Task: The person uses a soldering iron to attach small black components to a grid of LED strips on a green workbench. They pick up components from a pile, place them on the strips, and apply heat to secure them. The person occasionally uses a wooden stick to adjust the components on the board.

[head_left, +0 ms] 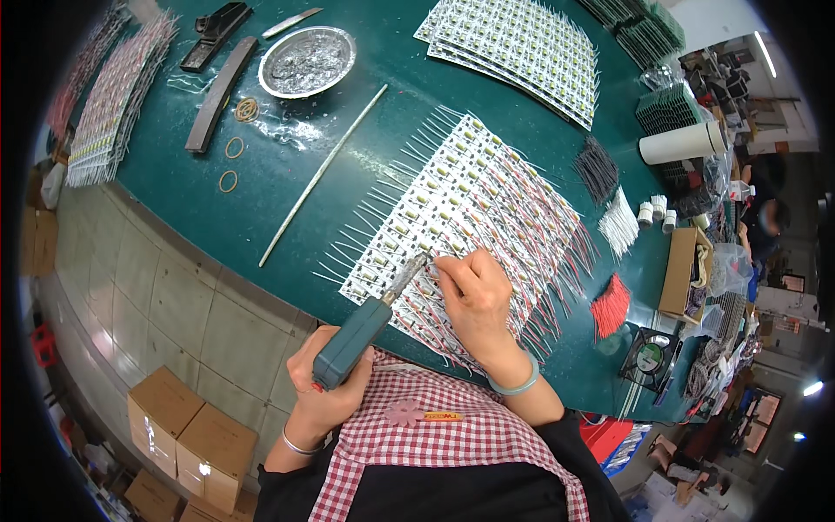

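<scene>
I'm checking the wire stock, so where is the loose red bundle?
In the head view, the loose red bundle lies on the green table, on the right, just below the white bundle and left of the open cardboard box.

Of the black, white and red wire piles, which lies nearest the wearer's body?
The red pile; the white pile lies beyond it, the black pile farthest away.

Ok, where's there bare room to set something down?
Two patches look bare: between the metal bowl and the stacked boards, and between the rubber bands and the pale rod. Crowded: right of the wired boards, with black bundle, white bundle, red bundle.
</scene>
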